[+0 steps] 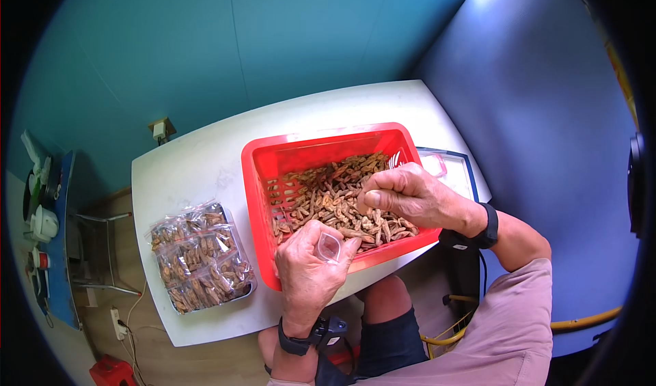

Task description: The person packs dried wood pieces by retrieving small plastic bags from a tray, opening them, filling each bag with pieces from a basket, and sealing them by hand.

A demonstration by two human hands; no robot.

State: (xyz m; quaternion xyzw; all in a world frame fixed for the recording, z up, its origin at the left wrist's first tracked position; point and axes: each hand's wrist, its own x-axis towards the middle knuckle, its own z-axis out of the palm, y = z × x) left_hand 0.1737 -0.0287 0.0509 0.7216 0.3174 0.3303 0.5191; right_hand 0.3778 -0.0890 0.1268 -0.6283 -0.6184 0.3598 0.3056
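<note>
The wall (171, 58) behind is blue-green, and the white table (198, 147) stands before it. On the table there is a red basket (263, 136), with many brown dried pieces (335, 201) inside. In my left hand (307, 266), above the near side of the basket, I hold a small clear bag (329, 247) between thumb and fingers; its mouth is open. My right hand (410, 195) is over the pieces, thumb and first finger pressed together; I cannot tell what is between them. To the left of the basket, a tray (251, 290) carries filled bags (201, 259). A white fork (394, 160) is near my right hand.
</note>
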